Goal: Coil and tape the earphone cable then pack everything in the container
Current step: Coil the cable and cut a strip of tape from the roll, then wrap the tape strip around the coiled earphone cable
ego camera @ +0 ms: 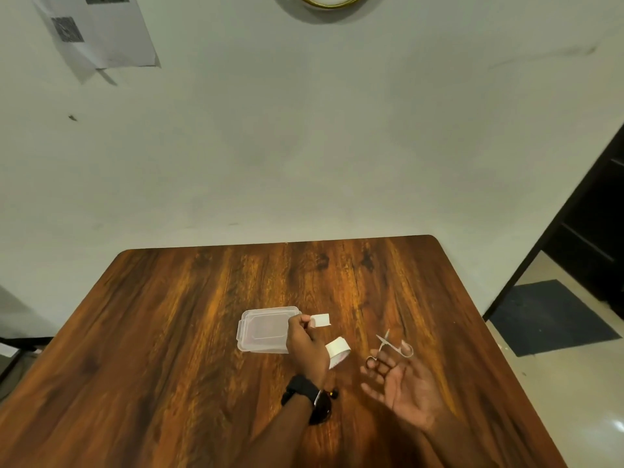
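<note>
My left hand point(305, 342) pinches a short piece of white tape point(320, 320) between its fingertips, above the right edge of the clear plastic container point(261, 329), whose lid is on. A white tape roll point(338, 348) sits just right of that hand's wrist. My right hand point(408, 393) is palm up with its fingers spread, and small metal scissors point(383, 351) hang from it, the thumb through one ring and the blades pointing away. A black coiled earphone cable point(322, 410) lies on the table, partly hidden under my left forearm.
The wooden table point(189, 332) stands against a pale wall, and its right edge drops to a tiled floor with a dark mat point(547, 319). A black watch point(300, 389) is on my left wrist.
</note>
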Demonstrator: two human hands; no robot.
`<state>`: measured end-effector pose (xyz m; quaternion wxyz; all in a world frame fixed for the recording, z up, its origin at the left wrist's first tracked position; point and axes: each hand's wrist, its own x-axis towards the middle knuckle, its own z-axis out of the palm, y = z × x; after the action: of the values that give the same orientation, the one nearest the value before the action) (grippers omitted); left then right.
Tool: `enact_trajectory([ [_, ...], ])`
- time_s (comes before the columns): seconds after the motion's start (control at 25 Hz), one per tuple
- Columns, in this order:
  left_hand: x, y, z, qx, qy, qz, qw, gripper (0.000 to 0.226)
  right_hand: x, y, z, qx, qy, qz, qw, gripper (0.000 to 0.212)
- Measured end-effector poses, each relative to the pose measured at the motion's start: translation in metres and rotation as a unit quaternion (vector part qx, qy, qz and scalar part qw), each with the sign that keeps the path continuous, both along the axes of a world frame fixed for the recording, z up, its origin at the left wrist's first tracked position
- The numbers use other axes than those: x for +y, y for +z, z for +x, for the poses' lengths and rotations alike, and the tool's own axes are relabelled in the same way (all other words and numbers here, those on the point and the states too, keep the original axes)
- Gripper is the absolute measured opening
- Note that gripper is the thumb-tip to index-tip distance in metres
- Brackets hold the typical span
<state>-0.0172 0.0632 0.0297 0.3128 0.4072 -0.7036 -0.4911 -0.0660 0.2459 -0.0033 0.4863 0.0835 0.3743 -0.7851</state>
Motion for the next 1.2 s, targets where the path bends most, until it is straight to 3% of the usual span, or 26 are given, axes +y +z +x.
enact_trajectory([
  [0.04, -0.003, -0.002, 0.003, -0.010, -0.005, -0.009, 1.000, 0.018, 0.000, -0.008, -0.006, 0.067, 0.010, 0.118, 0.991, 0.038],
  [0.08, -0.004, -0.004, 0.006, -0.016, -0.012, -0.015, 1.000, 0.017, -0.001, -0.018, -0.012, 0.162, 0.023, 0.258, 0.952, 0.030],
  [0.16, -0.003, -0.008, 0.013, -0.024, -0.025, -0.026, 0.999, 0.017, -0.001, -0.035, -0.020, 0.337, 0.051, 0.467, 0.816, 0.016],
  [0.24, 0.001, -0.013, 0.018, -0.026, -0.037, -0.035, 0.998, 0.017, -0.002, -0.048, -0.025, 0.419, 0.117, 0.542, 0.719, 0.014],
  [0.4, 0.005, -0.022, 0.023, -0.031, -0.066, -0.021, 0.997, 0.011, -0.005, -0.067, -0.032, 0.444, 0.229, 0.608, 0.617, 0.015],
  [0.44, 0.005, -0.023, 0.024, -0.032, -0.072, -0.009, 0.997, 0.010, -0.006, -0.064, -0.028, 0.448, 0.237, 0.604, 0.614, 0.011],
  [0.48, 0.004, -0.024, 0.023, -0.035, -0.077, 0.011, 0.996, 0.009, -0.007, -0.059, -0.025, 0.452, 0.216, 0.570, 0.651, 0.006],
  [0.56, 0.003, -0.025, 0.018, -0.037, -0.084, 0.061, 0.994, 0.006, -0.011, -0.029, -0.010, 0.414, 0.152, 0.407, 0.800, 0.031],
  [0.6, 0.002, -0.026, 0.015, -0.036, -0.084, 0.092, 0.992, 0.005, -0.013, -0.012, -0.002, 0.399, 0.142, 0.312, 0.850, 0.042],
  [0.64, 0.001, -0.026, 0.012, -0.033, -0.081, 0.130, 0.988, 0.005, -0.016, 0.002, 0.006, 0.401, 0.133, 0.250, 0.871, 0.046],
  [0.72, -0.001, -0.023, 0.006, -0.044, -0.084, 0.170, 0.981, 0.006, -0.023, 0.011, 0.015, 0.407, 0.083, 0.238, 0.878, 0.026],
  [0.8, -0.006, -0.019, 0.003, -0.044, -0.094, 0.126, 0.987, 0.008, -0.027, 0.006, 0.010, 0.330, -0.013, 0.290, 0.899, 0.011],
  [0.92, -0.021, -0.009, 0.020, -0.046, -0.120, 0.055, 0.990, 0.012, -0.027, -0.020, -0.008, 0.134, -0.085, 0.325, 0.932, 0.021],
  [1.12, -0.045, -0.003, 0.049, -0.047, -0.158, 0.055, 0.985, 0.021, -0.040, -0.049, -0.030, 0.041, -0.064, 0.352, 0.933, 0.032],
  [1.2, -0.051, 0.000, 0.054, -0.042, -0.172, 0.052, 0.983, 0.024, -0.042, -0.045, -0.026, 0.047, -0.059, 0.365, 0.928, 0.032],
])
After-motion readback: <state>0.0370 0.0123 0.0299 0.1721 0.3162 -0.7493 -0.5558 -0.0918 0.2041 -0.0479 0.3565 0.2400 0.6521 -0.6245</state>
